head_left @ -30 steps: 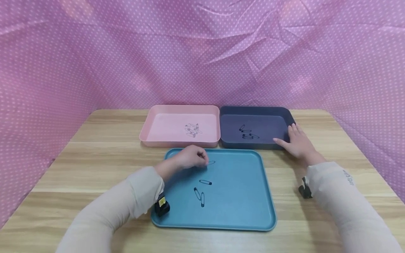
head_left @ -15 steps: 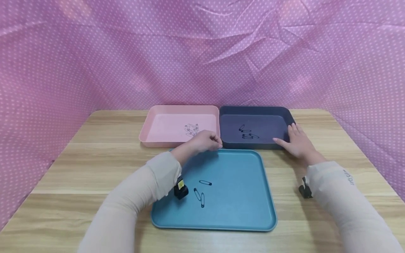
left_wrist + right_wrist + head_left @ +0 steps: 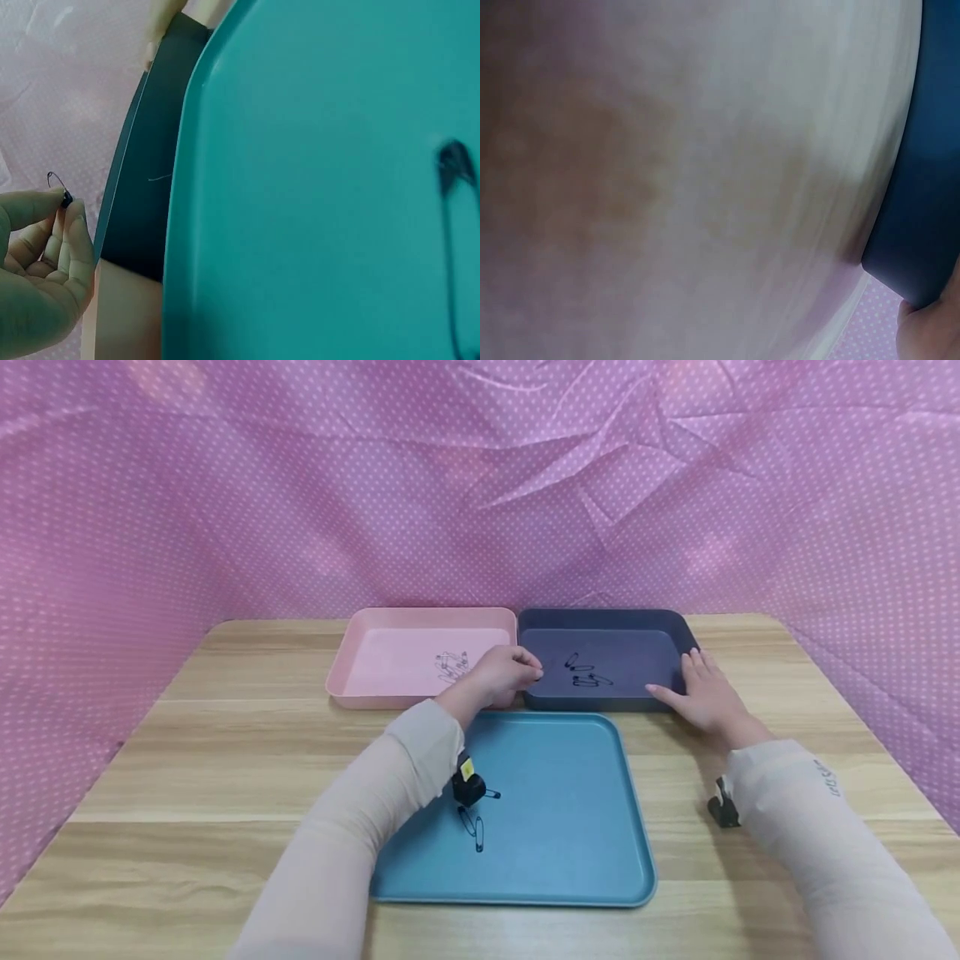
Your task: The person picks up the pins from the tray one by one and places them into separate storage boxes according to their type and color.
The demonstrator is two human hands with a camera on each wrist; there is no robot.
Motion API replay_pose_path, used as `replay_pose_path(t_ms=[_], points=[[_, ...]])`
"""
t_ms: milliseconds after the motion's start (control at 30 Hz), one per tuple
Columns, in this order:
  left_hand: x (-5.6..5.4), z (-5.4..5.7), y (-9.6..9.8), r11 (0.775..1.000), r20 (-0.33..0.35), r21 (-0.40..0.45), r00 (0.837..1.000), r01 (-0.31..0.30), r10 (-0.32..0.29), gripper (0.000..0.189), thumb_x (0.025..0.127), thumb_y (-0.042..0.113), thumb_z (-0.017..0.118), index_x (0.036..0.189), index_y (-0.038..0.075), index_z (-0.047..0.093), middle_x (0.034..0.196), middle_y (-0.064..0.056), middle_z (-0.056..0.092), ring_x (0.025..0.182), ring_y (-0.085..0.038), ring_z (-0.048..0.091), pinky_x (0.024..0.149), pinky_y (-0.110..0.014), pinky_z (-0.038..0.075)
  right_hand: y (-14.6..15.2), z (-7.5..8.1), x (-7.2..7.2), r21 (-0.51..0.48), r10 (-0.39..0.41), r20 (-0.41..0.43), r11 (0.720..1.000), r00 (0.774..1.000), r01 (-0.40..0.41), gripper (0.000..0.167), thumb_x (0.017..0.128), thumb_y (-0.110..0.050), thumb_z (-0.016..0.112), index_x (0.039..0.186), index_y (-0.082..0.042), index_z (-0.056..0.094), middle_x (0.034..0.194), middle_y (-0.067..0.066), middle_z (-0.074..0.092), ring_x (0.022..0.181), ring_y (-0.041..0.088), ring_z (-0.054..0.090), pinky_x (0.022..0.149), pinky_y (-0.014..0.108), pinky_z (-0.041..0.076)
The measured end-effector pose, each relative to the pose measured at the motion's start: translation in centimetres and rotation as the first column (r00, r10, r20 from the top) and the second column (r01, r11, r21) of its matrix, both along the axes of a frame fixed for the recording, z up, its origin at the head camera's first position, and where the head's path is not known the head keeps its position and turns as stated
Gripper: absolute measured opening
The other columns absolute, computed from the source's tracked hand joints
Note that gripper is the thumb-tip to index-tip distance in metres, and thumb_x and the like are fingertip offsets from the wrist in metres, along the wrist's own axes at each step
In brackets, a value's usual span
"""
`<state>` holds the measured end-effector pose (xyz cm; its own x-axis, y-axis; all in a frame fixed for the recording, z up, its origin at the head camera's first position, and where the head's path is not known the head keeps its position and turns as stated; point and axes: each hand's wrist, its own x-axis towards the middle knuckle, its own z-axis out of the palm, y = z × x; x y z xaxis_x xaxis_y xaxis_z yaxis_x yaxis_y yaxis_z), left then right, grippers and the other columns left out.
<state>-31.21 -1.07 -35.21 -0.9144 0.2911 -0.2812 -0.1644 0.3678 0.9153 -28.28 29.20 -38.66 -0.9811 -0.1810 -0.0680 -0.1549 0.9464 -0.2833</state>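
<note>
My left hand (image 3: 502, 673) is over the near-left edge of the dark blue tray (image 3: 637, 703), beside the pink tray (image 3: 390, 668). Between thumb and fingertips it pinches a black safety pin (image 3: 67, 199), plain in the left wrist view. My right hand (image 3: 705, 697) rests with spread fingers on the dark tray's right rim. Several black safety pins (image 3: 583, 680) lie inside that tray. A cluster of silver-looking safety pins (image 3: 452, 667) lies in the pink one. On the teal tray (image 3: 562, 802) are black safety pins (image 3: 479, 833), one partly hidden by the left wrist camera.
All three trays stand on a wooden table (image 3: 187, 760), pink and dark side by side behind the teal one. A pink dotted cloth (image 3: 480, 527) hangs around the back and sides. A black camera (image 3: 468, 787) hangs under the left wrist.
My left hand has lifted a safety pin off the teal tray and moved away and to the right, up to the dark tray. My right hand has stayed in place.
</note>
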Motion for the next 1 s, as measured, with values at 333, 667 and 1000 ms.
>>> replay_pose_path(t_ms=[333,667,1000], points=[[-1.6,0.1,2.9,0.996,0.016,0.055,0.997,-0.076,0.075,0.011,0.082,0.007,0.056,0.093,0.005,0.060,0.092,-0.008,0.061,0.091,-0.023,0.057,0.080,-0.035,0.044,0.1,0.2,-0.1,-0.002,-0.021,0.007,1.000,1.000,0.021,0.096,0.082,-0.062,0.031,0.130,0.016,0.003,0.135,0.033,-0.006,0.125,0.039,-0.009,0.100,0.050,-0.001],[-3.2,-1.5,6.0,0.996,-0.021,0.015,0.995,-0.092,0.092,0.011,0.083,0.003,0.054,0.091,0.000,0.061,0.084,-0.007,0.061,0.079,-0.019,0.060,0.072,-0.029,0.048,0.1,0.0,-0.2,-0.009,-0.005,-0.030,1.000,1.000,0.005,0.095,0.083,-0.060,0.033,0.129,0.018,0.006,0.134,0.035,-0.003,0.125,0.041,-0.006,0.100,0.049,0.000],[-11.4,-10.6,10.6,0.944,-0.137,-0.283,0.981,-0.171,0.137,0.016,0.072,0.006,0.054,0.067,0.013,0.068,0.055,0.002,0.060,0.047,-0.010,0.055,0.045,-0.021,0.043,-0.1,0.0,0.1,0.002,-0.008,-0.012,1.000,1.000,0.008,0.093,0.084,-0.059,0.032,0.130,0.017,0.005,0.134,0.034,-0.003,0.124,0.042,-0.005,0.100,0.050,0.002]])
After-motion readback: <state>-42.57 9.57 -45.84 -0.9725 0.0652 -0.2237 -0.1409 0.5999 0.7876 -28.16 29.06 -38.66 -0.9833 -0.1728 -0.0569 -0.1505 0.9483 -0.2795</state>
